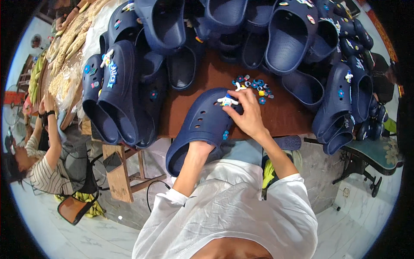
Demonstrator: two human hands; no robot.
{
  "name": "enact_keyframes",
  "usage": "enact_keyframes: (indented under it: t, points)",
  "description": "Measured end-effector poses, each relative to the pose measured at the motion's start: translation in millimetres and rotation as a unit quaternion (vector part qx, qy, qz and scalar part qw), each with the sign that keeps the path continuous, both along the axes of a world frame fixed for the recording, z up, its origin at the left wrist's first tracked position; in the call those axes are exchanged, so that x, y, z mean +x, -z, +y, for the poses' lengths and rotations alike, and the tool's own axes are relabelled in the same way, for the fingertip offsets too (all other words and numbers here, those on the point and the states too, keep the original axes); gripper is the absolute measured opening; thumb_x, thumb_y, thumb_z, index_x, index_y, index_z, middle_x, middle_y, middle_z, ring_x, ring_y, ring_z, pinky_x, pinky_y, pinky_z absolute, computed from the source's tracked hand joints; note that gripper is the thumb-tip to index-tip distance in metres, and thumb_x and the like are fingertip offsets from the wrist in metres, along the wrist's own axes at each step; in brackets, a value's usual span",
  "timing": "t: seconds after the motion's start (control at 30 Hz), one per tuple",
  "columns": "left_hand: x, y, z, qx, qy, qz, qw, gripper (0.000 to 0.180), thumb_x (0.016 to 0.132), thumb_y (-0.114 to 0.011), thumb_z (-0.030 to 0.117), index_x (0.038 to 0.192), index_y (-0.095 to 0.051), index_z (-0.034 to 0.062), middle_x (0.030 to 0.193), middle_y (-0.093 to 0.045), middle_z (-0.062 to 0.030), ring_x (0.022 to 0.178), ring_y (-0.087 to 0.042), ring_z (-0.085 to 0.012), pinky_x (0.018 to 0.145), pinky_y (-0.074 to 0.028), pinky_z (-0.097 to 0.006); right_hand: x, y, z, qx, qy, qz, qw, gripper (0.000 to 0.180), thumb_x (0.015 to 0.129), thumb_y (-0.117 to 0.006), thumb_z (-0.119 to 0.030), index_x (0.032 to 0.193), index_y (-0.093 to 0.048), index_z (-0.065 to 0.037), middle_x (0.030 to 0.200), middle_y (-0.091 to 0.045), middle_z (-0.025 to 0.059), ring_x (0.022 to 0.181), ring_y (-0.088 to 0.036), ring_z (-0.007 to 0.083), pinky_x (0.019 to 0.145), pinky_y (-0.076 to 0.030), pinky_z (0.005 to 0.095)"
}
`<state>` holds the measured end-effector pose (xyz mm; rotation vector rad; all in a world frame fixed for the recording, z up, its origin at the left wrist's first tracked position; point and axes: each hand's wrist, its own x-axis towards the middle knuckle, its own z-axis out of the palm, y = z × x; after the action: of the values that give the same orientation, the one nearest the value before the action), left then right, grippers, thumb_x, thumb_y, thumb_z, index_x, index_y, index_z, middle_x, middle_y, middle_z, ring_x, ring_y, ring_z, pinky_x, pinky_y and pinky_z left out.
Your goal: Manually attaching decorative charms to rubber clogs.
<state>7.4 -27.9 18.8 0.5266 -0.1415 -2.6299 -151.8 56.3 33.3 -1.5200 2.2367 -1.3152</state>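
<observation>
A navy blue perforated clog (200, 125) lies on the brown table (284, 113) at its near edge, heel toward me. My left hand (199, 149) is pushed inside the clog's opening, so its fingers are hidden. My right hand (248, 113) rests on the toe of the clog, fingertips pressing a small white and blue figure charm (227, 101) onto the upper. A little pile of blue, white and yellow charms (254, 85) lies on the table just beyond my right hand.
Navy clogs are heaped along the table's left side (118, 93), back (284, 36) and right (343, 103), several with charms on them. Another person (47, 159) in a striped top sits low at the left. A wooden stool (118, 172) stands beneath the table.
</observation>
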Motion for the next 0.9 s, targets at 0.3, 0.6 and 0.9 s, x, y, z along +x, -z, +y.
enact_keyframes:
  t: [0.3, 0.6, 0.9]
  points:
    - [5, -13, 3, 0.046, -0.045, -0.144, 0.987, 0.040, 0.106, -0.040, 0.025, 0.137, -0.050, 0.0009, 0.136, -0.057, -0.0173, 0.119, -0.061, -0.0286, 0.101, -0.053, -0.046, 12, -3, -11, 0.014, 0.039, 0.047, 0.998, 0.043, 0.080, -0.078, -0.029, 0.113, -0.065, -0.005, 0.100, -0.056, 0.0127, 0.098, -0.057, 0.0334, 0.085, -0.046, 0.0422]
    - [21, -3, 8, 0.024, -0.036, -0.161, 0.986, 0.039, 0.106, -0.042, 0.023, 0.136, -0.050, 0.0008, 0.136, -0.057, -0.0169, 0.118, -0.061, -0.0282, 0.101, -0.053, -0.045, 21, 8, -1, -0.011, 0.053, 0.037, 0.998, 0.037, 0.083, -0.075, -0.022, 0.115, -0.064, -0.006, 0.103, -0.055, 0.0127, 0.100, -0.055, 0.0329, 0.087, -0.046, 0.0425]
    - [29, 9, 11, 0.013, -0.029, -0.180, 0.983, 0.037, 0.105, -0.045, 0.020, 0.136, -0.050, 0.0006, 0.135, -0.058, -0.0164, 0.118, -0.062, -0.0278, 0.100, -0.054, -0.045, -21, 43, 62, 0.005, 0.196, 0.061, 0.979, 0.022, 0.091, -0.062, -0.011, 0.113, -0.063, -0.006, 0.108, -0.056, 0.0163, 0.105, -0.056, 0.0353, 0.091, -0.045, 0.0433]
